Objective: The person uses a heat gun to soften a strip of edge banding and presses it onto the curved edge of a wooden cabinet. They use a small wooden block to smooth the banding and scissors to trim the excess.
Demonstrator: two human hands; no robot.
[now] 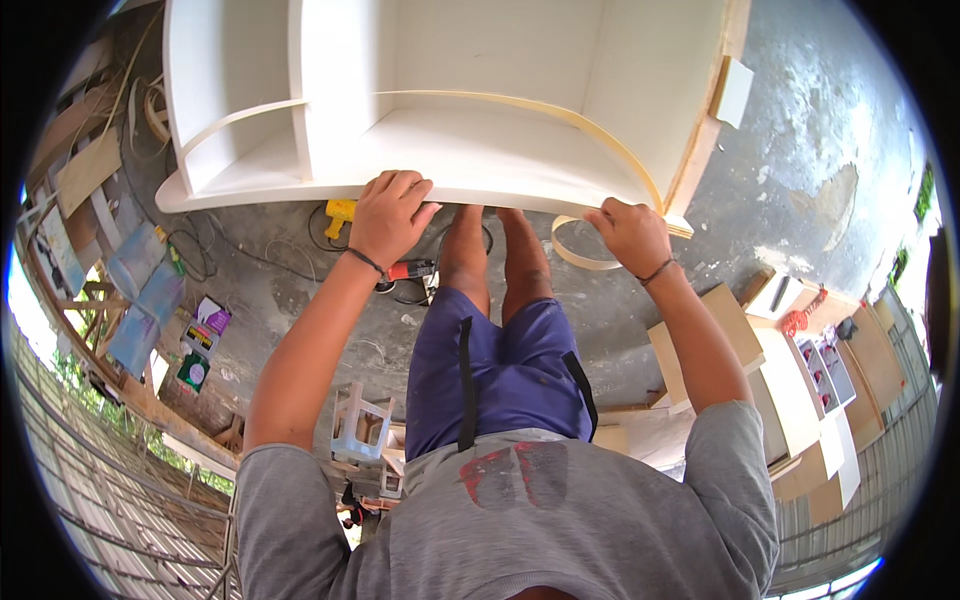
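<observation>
A white cabinet (470,140) with an open front and an upright divider stands before me. My left hand (394,210) is closed over its front bottom edge near the middle, thumb stretched to the right along it. Further right, my right hand (634,236) is curled tight on the same edge near the corner. Beside its thumb hangs a loop of pale edge banding (588,264); whether the fingers pinch this too is hidden. Another thin pale strip (540,108) arcs across the cabinet's openings and comes down near the right corner.
Below the cabinet, a yellow power tool (338,218) and a red-and-black power tool (410,270) lie on the concrete floor (300,285) among cables. A plastic stool (362,422) stands lower left. Boards (790,400) and a tray of small items (822,372) are at right.
</observation>
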